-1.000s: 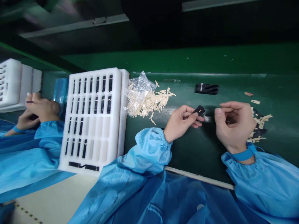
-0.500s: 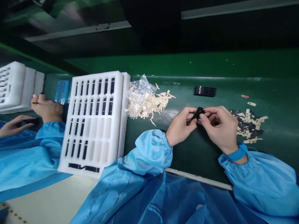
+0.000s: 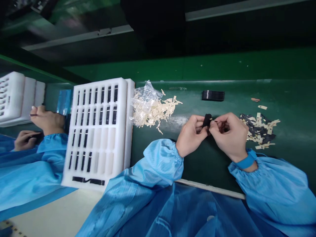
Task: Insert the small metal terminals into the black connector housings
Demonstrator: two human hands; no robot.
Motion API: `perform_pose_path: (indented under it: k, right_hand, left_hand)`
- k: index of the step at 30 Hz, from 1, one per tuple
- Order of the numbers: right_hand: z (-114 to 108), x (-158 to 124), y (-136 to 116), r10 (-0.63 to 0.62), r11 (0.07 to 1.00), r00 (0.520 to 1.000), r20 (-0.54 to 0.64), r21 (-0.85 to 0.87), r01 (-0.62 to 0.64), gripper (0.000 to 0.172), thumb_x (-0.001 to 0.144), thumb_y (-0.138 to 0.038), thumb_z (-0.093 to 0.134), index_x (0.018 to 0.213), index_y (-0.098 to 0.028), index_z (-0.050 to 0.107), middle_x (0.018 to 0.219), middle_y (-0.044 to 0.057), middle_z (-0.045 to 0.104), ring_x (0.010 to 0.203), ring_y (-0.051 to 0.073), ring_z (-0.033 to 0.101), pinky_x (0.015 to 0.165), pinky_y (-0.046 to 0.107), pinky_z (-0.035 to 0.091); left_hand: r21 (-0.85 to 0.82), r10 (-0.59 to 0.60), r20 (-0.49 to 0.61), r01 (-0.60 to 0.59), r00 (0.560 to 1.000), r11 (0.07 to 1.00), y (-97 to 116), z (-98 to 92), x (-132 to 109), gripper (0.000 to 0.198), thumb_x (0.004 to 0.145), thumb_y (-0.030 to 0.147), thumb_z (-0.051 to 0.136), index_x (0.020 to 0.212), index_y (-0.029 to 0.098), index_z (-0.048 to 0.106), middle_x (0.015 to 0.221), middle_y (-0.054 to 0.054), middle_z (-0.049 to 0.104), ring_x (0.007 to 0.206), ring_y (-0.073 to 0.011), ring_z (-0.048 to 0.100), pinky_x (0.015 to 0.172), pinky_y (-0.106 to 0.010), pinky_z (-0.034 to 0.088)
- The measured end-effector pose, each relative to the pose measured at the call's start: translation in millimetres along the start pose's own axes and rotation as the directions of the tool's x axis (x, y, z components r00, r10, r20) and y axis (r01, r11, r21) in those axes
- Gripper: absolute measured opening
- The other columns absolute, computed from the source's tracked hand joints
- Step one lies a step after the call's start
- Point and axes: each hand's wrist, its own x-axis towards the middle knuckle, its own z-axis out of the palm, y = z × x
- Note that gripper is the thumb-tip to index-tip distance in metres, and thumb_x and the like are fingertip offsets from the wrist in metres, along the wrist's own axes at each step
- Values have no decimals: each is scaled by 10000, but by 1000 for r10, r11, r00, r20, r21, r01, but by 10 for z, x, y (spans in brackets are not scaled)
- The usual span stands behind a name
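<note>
My left hand (image 3: 191, 135) is closed around a small, dark black strip-shaped part (image 3: 207, 119), which stands up at a tilt between the thumb and fingers. Against the right side of that part, the thumb and forefinger of my right hand (image 3: 229, 133) are pinched together; what they grip is too small to make out. A tiny pale spot shows at the part's edge near my right fingertips. Beyond both hands, a row of black strips (image 3: 213, 95) lies side by side on the green bench (image 3: 291, 108).
Left of my hands are a pile of cream tabs (image 3: 158, 110) and a clear plastic bag (image 3: 148, 93). A white foam tray (image 3: 105, 138) holds black strips in slots. Mixed black and cream scraps (image 3: 261, 128) lie right. A co-worker's hands (image 3: 48, 120) are at far left.
My right fingers have shifted slightly along the black part, and the part has turned a little more upright. The co-worker's nearer-left hand has curled in. The whole view has shifted slightly.
</note>
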Motion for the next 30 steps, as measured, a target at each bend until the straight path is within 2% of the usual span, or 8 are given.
perform_pose_path:
  k: [3,8,15,20,23,26,28,30]
  right_hand:
    - [22,-14,-11,60,998,998,-20,23,-60,133,802,-175,681,748,-228,572,616,-46,528,524,125,508,525,291,424]
    - [15,-23,-4,94,993,996,1,64,-94,128,803,-182,688,751,-221,578,611,-49,529,521,118,510,531,283,425]
    - [-18,-4,31,145,979,987,63,132,-153,110,816,-209,696,776,-221,594,612,-47,539,514,111,501,493,261,411]
    - [-31,17,18,212,953,973,92,202,-226,115,813,-219,712,779,-222,603,605,-48,546,504,110,500,467,253,405]
    - [-36,32,13,238,936,966,103,239,-257,122,818,-228,715,779,-222,600,600,-48,554,496,110,508,458,246,412]
    - [-42,46,48,237,936,965,111,240,-257,107,840,-255,717,812,-217,621,645,-30,602,518,117,545,472,248,434]
    - [-52,60,86,219,942,972,89,238,-235,95,862,-271,715,911,-216,655,711,-14,639,557,126,579,499,257,455]
    - [-68,78,118,202,943,979,20,265,-201,152,886,-268,699,1026,-218,668,756,-6,652,577,131,589,514,265,461]
  left_hand:
    - [31,38,-5,-38,999,999,-25,21,-21,224,935,179,642,1128,180,530,1137,-96,753,1094,-189,744,917,-286,579]
    - [145,127,-4,-125,992,982,-43,-5,-34,219,948,169,614,1153,191,539,1186,-99,749,1147,-193,732,946,-299,581]
    - [294,219,9,-211,976,932,-9,-98,-22,242,973,212,595,1210,218,638,1170,-57,765,1088,-181,748,1024,-325,568]
    - [376,284,24,-272,958,886,60,-161,-17,245,985,259,589,1206,252,694,1193,-35,762,1084,-188,741,1020,-322,566]
    - [391,284,26,-271,959,879,90,-173,-25,239,965,247,617,1186,263,705,1190,-30,765,1084,-195,743,1025,-326,562]
    - [309,196,36,-197,980,930,72,-163,-15,246,944,229,648,1189,238,659,1138,-49,775,1051,-193,756,994,-331,578]
    - [148,97,70,-107,993,983,54,-150,6,234,935,234,669,1158,200,607,1077,-70,782,969,-178,770,925,-320,600]
    - [-42,-4,119,9,993,999,57,-140,32,250,914,258,710,1097,171,564,1032,-93,787,874,-163,773,839,-302,613]
